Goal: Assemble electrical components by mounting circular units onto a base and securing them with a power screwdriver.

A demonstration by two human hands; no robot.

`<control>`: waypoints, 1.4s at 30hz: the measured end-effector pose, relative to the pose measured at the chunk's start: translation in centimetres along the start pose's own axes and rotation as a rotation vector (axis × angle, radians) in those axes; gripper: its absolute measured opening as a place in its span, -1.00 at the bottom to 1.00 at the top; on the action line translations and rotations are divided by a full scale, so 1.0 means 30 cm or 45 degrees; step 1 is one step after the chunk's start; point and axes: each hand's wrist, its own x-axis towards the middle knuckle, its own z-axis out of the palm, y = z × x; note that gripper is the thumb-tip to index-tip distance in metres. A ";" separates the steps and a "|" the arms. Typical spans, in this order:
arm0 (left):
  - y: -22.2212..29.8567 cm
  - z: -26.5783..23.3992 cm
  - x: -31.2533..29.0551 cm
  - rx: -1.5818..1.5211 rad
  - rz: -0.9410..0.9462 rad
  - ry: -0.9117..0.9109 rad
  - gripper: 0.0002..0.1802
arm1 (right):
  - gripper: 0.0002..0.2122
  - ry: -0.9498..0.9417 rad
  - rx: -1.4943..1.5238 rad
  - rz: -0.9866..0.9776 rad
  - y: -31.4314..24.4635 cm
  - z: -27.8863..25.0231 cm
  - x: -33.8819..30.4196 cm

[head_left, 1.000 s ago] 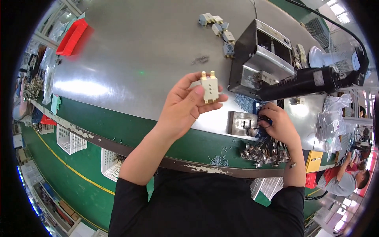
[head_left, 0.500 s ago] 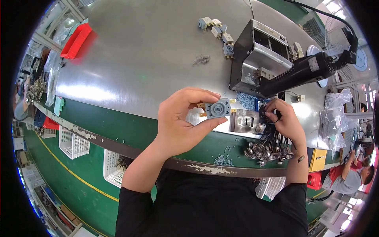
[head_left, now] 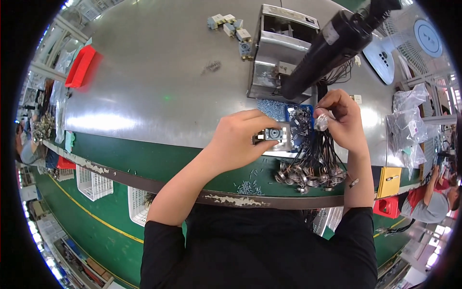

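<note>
Looking down at a big, smooth, silvery metal counter (head_left: 159, 58), kinda shiny, with a matte green strip along the near side. Seeing a boxy bare-metal housing (head_left: 288, 42) on it, then a fat black cylindrical tool (head_left: 327, 50) slanting across the front. Also spotting a heap of shiny round metal ends (head_left: 308, 178) on thin black wires, a bright red bin (head_left: 82, 67) over to the left, a blue tray (head_left: 288, 114) full of metallic bits, plus some chunky cream-and-grey blocks (head_left: 231, 29). Got the left hand (head_left: 243, 137) with its grip closed on a small grey block (head_left: 273, 134), round socket face showing, right at a flat metal fixture (head_left: 287, 139); can't tell if touching. Got the right hand (head_left: 342, 123) pinching a shiny rounded metal piece (head_left: 321, 122) just beside the tray. Smaller again: loose bluish pins (head_left: 248, 188) scattered near the front edge. Can't read the tool's pale label (head_left: 331, 34), way too blurry.
</note>
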 end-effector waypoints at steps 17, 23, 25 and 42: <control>-0.094 0.065 -0.020 0.408 0.442 0.161 -0.72 | -0.81 -0.071 -0.388 -0.296 -0.055 -0.021 0.042; -0.092 -0.034 -0.027 0.188 0.404 0.325 -0.64 | -0.82 -0.197 -0.460 -0.261 -0.072 -0.056 0.035; -0.115 -0.093 -0.027 0.152 0.218 0.450 -0.68 | -0.84 -0.148 -0.405 -0.201 -0.069 -0.037 0.023; -0.605 -0.505 0.698 0.957 -0.556 -0.207 -0.35 | -0.77 -0.130 -0.301 -0.204 -0.082 -0.043 0.033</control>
